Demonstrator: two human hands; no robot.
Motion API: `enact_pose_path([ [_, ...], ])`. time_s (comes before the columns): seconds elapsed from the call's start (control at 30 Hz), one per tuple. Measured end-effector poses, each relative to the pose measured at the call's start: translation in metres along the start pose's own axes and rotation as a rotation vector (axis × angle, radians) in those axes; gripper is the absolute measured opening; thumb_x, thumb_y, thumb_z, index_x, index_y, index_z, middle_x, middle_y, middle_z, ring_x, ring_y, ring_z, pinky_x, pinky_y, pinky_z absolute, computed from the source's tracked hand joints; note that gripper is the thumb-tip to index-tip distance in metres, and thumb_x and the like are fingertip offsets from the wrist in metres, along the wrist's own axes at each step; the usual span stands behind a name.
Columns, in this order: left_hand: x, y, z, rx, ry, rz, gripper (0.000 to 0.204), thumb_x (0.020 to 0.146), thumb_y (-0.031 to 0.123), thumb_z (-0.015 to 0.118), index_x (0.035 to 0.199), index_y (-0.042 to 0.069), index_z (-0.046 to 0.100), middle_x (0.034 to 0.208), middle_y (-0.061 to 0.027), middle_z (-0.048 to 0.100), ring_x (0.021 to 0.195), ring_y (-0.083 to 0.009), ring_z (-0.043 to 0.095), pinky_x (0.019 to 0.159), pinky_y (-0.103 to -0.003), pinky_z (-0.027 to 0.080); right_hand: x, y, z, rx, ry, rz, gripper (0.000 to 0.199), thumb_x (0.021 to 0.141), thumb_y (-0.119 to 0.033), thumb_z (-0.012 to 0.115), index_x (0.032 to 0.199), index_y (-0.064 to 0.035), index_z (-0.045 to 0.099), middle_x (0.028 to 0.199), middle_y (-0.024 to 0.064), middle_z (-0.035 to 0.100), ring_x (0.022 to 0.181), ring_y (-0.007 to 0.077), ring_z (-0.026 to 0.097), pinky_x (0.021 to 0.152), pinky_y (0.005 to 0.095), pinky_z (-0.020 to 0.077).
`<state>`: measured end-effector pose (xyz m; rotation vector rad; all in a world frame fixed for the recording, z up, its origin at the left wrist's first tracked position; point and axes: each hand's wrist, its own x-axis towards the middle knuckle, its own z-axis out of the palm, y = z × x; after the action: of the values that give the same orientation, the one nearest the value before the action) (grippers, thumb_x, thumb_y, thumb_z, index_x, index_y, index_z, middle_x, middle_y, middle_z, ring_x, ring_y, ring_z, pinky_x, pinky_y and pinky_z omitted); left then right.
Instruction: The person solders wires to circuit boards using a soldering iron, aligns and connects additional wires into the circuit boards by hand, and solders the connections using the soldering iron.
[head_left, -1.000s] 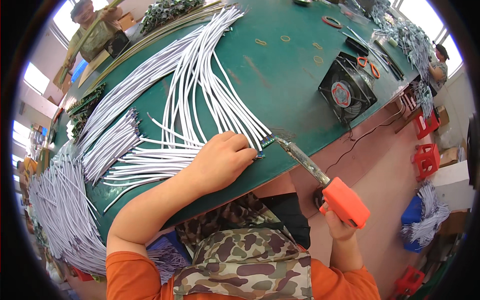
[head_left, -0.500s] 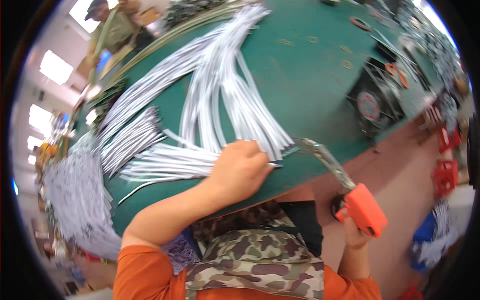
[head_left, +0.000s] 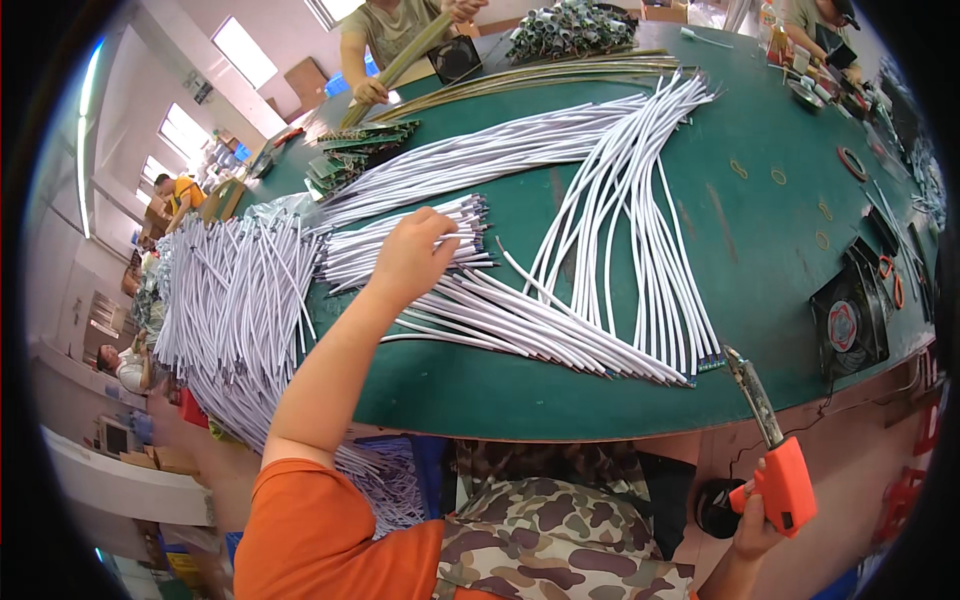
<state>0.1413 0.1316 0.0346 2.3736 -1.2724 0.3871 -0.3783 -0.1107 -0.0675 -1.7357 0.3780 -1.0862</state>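
While your left hand [head_left: 412, 258] pinches white wires [head_left: 400, 250] at 10 o'clock on the table [head_left: 780, 250], right hand [head_left: 755, 530] grips the soldering iron [head_left: 775, 450] at 4 o'clock; wires look light, springy; take them mid-length.

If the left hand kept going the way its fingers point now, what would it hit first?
The left hand reaches up-right across the green table; its fingertips are at the short bundle of white cables, probably touching already. Next beyond are the long white cables; depth is uncertain.
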Motion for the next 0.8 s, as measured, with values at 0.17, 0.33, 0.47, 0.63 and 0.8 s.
enact_pose_path([
  [0.17, -0.006, -0.022, 0.009, 0.005, -0.053, 0.115, 0.015, 0.087, 0.014, 0.073, 0.100, 0.006, 0.072, 0.100, -0.0133, 0.067, 0.096, -0.0373, 0.065, 0.085, -0.046, 0.053, 0.008, -0.007, 0.012, 0.010, -0.037, -0.006, 0.038, 0.093, 0.002, 0.056, 0.130, 0.0105, 0.056, 0.125, 0.0215, 0.066, 0.090, 0.0176, 0.064, 0.081, 0.0327, 0.0547],
  [0.33, -0.005, -0.017, 0.017, 0.054, -0.092, 0.087, 0.014, 0.089, 0.014, 0.073, 0.101, 0.006, 0.071, 0.099, -0.0127, 0.065, 0.098, -0.0366, 0.063, 0.086, -0.045, 0.051, 0.014, -0.013, 0.013, -0.104, -0.100, -0.065, 0.038, 0.095, -0.003, 0.060, 0.130, 0.0109, 0.057, 0.121, 0.0194, 0.067, 0.088, 0.0171, 0.063, 0.079, 0.0326, 0.0546],
  [0.47, -0.009, -0.024, 0.016, 0.024, -0.135, 0.119, 0.013, 0.090, 0.012, 0.072, 0.101, 0.005, 0.071, 0.098, -0.0125, 0.065, 0.097, -0.0357, 0.063, 0.084, -0.044, 0.051, 0.009, -0.014, 0.015, -0.046, -0.042, -0.004, 0.039, 0.095, -0.007, 0.063, 0.129, 0.0113, 0.058, 0.119, 0.0184, 0.067, 0.087, 0.0169, 0.063, 0.078, 0.0321, 0.0545],
  [0.63, 0.003, -0.002, -0.005, 0.001, -0.056, 0.270, 0.020, 0.089, 0.005, 0.071, 0.108, 0.005, 0.072, 0.097, -0.0112, 0.066, 0.086, -0.0341, 0.066, 0.074, -0.041, 0.054, 0.007, -0.016, 0.009, -0.029, -0.018, 0.001, 0.038, 0.094, -0.006, 0.062, 0.128, 0.0114, 0.059, 0.118, 0.0183, 0.067, 0.087, 0.0169, 0.064, 0.077, 0.0326, 0.0551],
  [0.8, 0.030, 0.073, -0.015, -0.094, -0.141, 0.485, 0.038, 0.086, -0.004, 0.068, 0.121, 0.010, 0.070, 0.097, -0.0115, 0.068, 0.085, -0.0331, 0.066, 0.074, -0.040, 0.054, 0.002, -0.016, 0.013, -0.089, 0.130, 0.149, 0.022, 0.083, -0.010, 0.070, 0.101, 0.0011, 0.068, 0.091, 0.0121, 0.066, 0.074, 0.0216, 0.064, 0.066, 0.0347, 0.0520],
])
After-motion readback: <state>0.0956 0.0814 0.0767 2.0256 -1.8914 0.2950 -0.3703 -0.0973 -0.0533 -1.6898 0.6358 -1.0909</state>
